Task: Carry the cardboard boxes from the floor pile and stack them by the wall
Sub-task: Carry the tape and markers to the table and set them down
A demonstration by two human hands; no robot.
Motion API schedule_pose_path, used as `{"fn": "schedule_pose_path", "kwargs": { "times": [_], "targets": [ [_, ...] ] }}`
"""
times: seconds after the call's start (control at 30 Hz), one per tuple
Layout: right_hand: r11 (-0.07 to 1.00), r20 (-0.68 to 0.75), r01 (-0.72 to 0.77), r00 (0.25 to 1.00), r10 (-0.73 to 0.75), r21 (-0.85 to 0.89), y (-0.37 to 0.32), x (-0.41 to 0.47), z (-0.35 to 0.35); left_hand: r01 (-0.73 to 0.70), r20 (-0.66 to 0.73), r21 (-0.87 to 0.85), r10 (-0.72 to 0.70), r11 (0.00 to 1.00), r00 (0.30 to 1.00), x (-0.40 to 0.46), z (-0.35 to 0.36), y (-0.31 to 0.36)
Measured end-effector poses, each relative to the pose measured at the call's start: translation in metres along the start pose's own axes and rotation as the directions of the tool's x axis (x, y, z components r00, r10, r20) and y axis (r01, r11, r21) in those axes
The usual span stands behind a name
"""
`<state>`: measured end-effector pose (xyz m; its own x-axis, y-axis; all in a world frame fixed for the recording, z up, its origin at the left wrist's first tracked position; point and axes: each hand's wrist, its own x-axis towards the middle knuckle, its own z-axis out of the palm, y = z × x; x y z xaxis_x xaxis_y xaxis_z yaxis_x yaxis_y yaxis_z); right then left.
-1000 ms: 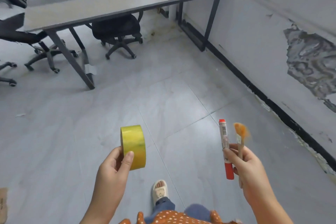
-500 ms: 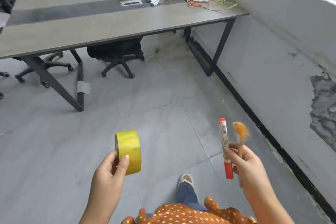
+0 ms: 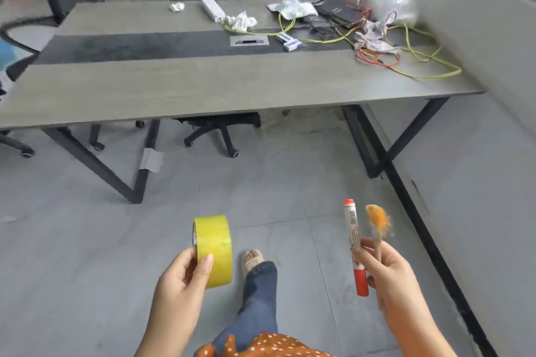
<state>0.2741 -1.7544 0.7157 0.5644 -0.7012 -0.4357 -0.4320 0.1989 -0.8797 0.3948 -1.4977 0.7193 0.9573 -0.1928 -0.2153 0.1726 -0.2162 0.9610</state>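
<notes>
While no boxes show anywhere, left hand point(image 3: 181, 278) grips tape roll point(image 3: 214, 251), right hand point(image 3: 390, 275) pinches marker point(image 3: 356, 246) and brush point(image 3: 377, 224); counter point(image 3: 203, 81) ahead. Stacking looks unstarted.

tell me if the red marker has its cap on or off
Cap on. The red marker, held upright in the right hand beside a brush, ends in a blunt red cap at the top; no tip shows.
</notes>
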Motion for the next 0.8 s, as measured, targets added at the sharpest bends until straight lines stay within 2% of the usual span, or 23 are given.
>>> {"fn": "schedule_pose_path", "kwargs": {
  "times": [0.1,0.37,0.8],
  "targets": [
    [1.0,-0.036,0.004,0.999,-0.004,0.0,-0.038,0.061,0.024,-0.014,0.006,0.011,0.014,1.0,1.0,0.078,0.012,0.026],
    [0.999,-0.022,0.038,0.999,-0.039,-0.032,-0.136,0.204,0.096,-0.059,-0.008,0.064,0.06,0.996,0.998,0.249,0.032,0.093],
    [0.978,0.233,0.077,0.972,-0.031,-0.193,-0.255,0.461,0.176,0.022,-0.051,0.174,-0.014,0.984,0.999,0.472,0.107,0.123]
  ]
}}
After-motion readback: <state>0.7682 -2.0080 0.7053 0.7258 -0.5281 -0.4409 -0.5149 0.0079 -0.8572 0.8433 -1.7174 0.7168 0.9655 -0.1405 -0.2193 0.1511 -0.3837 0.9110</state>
